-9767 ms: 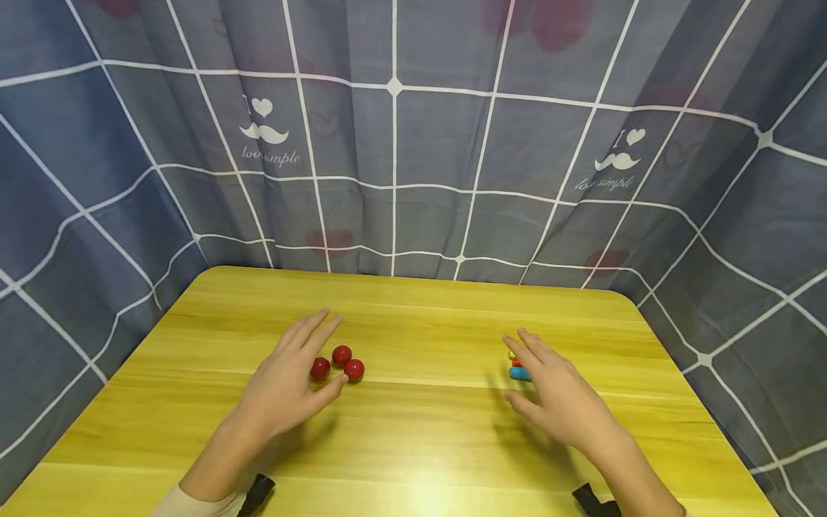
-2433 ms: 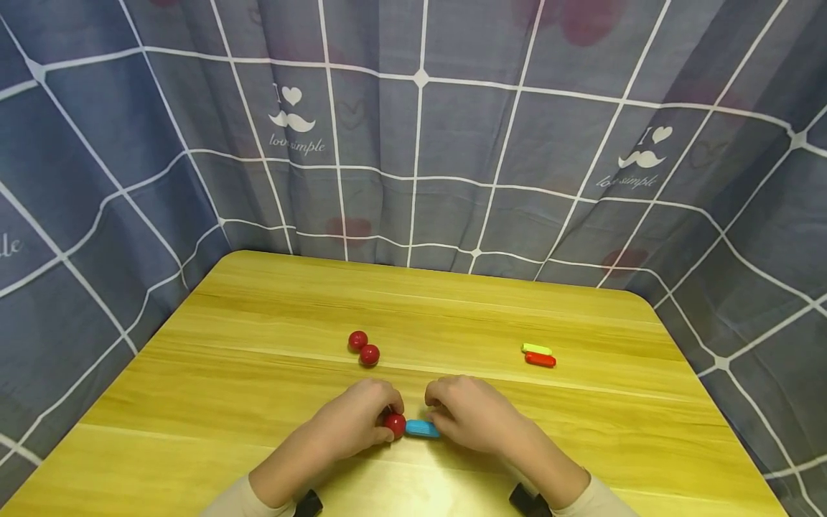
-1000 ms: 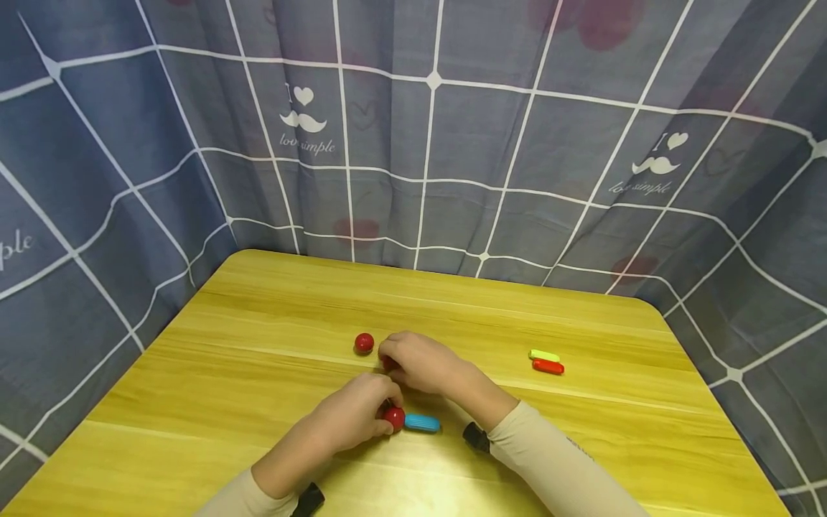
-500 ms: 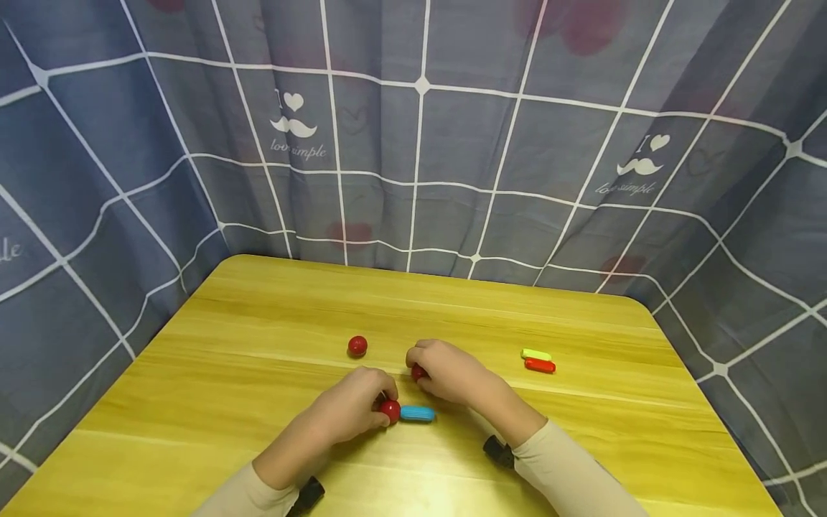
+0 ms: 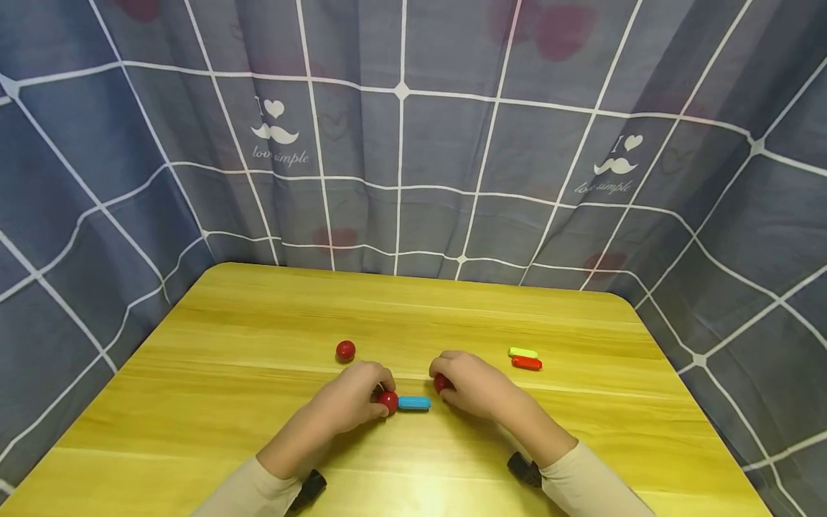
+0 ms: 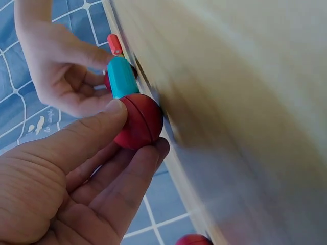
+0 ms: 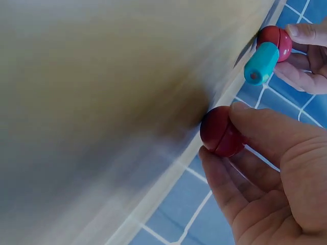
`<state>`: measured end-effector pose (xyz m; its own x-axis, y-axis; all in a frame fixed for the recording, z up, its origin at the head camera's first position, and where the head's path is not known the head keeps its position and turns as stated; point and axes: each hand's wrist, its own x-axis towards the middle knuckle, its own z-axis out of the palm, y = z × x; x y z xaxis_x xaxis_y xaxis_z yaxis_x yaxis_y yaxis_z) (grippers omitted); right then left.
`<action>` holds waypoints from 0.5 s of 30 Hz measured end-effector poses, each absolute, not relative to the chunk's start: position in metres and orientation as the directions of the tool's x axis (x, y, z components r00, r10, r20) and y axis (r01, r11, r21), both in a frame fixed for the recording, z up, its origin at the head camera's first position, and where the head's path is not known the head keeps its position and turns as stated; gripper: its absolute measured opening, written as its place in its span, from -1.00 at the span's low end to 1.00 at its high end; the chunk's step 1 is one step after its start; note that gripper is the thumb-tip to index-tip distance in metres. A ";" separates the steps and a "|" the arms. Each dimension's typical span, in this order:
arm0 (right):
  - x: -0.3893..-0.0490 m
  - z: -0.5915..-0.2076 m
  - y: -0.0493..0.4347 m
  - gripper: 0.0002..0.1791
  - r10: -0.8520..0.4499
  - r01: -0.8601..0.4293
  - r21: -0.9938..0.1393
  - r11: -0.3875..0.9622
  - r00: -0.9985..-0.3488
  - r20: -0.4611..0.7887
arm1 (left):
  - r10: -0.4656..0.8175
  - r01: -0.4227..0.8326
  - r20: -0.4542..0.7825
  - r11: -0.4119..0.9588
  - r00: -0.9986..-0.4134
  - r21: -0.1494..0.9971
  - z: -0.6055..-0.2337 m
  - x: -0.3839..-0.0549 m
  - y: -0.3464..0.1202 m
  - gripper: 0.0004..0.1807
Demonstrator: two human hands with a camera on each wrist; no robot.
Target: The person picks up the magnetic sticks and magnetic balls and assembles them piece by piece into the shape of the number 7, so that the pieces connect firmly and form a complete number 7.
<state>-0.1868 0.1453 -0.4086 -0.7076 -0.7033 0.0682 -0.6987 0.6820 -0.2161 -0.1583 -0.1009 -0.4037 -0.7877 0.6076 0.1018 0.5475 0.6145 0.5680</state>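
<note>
Between thumb and fingers, my left hand (image 5: 352,398) pinches a red ball (image 5: 389,402) low over the table. A short blue ribbed rod (image 5: 415,403) extends from that ball to the right, its near end against the ball. My right hand (image 5: 478,384) pinches a second red ball (image 5: 442,383), just beyond the rod's free end with a small gap between. In the right wrist view, the blue rod (image 7: 261,64) shows a small hole in its free end, and a seam runs round the held ball (image 7: 221,131). The fingers partly cover both balls.
A third red ball (image 5: 345,350) lies beyond my left hand. To the right, a yellow-green rod (image 5: 522,352) and a red rod (image 5: 527,363) lie side by side on the wooden table (image 5: 413,309). A grey-blue checked curtain (image 5: 362,143) hangs behind the table.
My right hand let go of the blue rod, took one of the two far balls and carried it right and nearer, past the rod's free end. My left hand keeps its ball.
</note>
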 end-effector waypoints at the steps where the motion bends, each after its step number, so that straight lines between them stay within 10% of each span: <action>1: -0.186 -0.409 0.148 -0.78 -0.698 -0.693 -0.222 0.685 -0.713 0.070 | 0.606 0.547 0.104 0.613 -0.788 0.570 -0.404 -0.159 -0.101 -0.80; 15: -0.174 -0.410 0.171 -0.72 -0.672 -0.664 -0.244 0.707 -0.738 0.064 | 0.601 0.572 0.143 0.620 -0.786 0.537 -0.411 -0.174 -0.098 -0.78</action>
<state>-0.1742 0.1712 -0.4098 -0.7380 -0.6717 0.0638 -0.6642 0.7066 -0.2441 -0.1740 -0.0979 -0.4106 -0.7861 0.6013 0.1431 0.5719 0.6198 0.5374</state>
